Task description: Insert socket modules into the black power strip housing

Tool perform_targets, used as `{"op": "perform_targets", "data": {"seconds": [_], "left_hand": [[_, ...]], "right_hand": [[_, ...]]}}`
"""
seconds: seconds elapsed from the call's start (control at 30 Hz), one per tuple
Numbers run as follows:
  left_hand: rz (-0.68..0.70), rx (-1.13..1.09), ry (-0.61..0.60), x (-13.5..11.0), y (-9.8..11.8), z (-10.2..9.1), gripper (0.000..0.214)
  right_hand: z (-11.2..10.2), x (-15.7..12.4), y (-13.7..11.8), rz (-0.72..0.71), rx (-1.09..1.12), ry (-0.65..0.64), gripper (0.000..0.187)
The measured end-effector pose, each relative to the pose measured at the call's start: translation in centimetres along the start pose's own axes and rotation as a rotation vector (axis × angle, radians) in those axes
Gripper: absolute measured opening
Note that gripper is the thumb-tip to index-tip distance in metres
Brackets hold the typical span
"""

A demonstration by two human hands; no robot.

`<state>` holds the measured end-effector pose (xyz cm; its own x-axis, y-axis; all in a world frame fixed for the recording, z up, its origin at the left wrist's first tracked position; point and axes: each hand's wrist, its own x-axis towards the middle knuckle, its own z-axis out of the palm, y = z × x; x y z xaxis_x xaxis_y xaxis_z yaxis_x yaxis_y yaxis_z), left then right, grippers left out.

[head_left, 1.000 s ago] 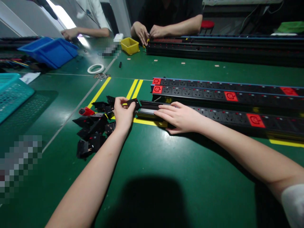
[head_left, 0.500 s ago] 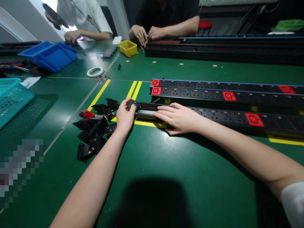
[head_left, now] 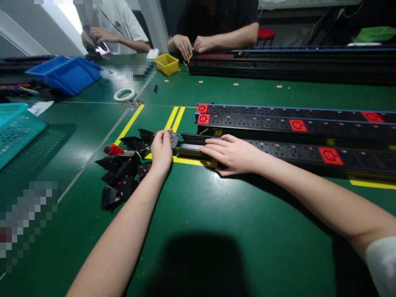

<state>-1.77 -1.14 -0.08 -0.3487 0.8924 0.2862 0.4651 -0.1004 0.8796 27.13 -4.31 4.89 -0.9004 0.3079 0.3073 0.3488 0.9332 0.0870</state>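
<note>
My left hand [head_left: 162,152] is closed on a black socket module [head_left: 175,140] at the left end of a long black power strip [head_left: 305,154]. The module sits in that end, its face upward; its far side is partly hidden by my fingers. To its right, the strip's channel [head_left: 191,145] is bare. My right hand [head_left: 236,155] lies across the strip with fingers stretched out flat, the thumb at the near side. Loose black socket modules [head_left: 125,167] and a red one [head_left: 113,149] lie heaped left of my left hand.
Two more strips [head_left: 256,121] lie parallel behind. Across the green table [head_left: 198,231], one person's hands [head_left: 192,44] work at black rails [head_left: 291,66]; another person's hands [head_left: 97,36] hold something dark. Also there are a yellow bin [head_left: 167,64], blue bins [head_left: 66,76], a teal basket [head_left: 18,132] and a tape roll [head_left: 124,95].
The module under my left hand has gone from tilted to lying flatter in the strip's end, and my thumb has shifted. My right hand stays put. The far-left person's raised dark tool has come down.
</note>
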Motion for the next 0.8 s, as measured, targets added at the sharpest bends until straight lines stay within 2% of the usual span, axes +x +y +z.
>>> {"op": "perform_targets", "data": {"seconds": [0.8], "left_hand": [[-0.036,-0.043,-0.035,0.19,-0.57,0.02,0.033]], "right_hand": [[-0.11,-0.01,0.02,-0.005,-0.005,0.001,0.072]]}}
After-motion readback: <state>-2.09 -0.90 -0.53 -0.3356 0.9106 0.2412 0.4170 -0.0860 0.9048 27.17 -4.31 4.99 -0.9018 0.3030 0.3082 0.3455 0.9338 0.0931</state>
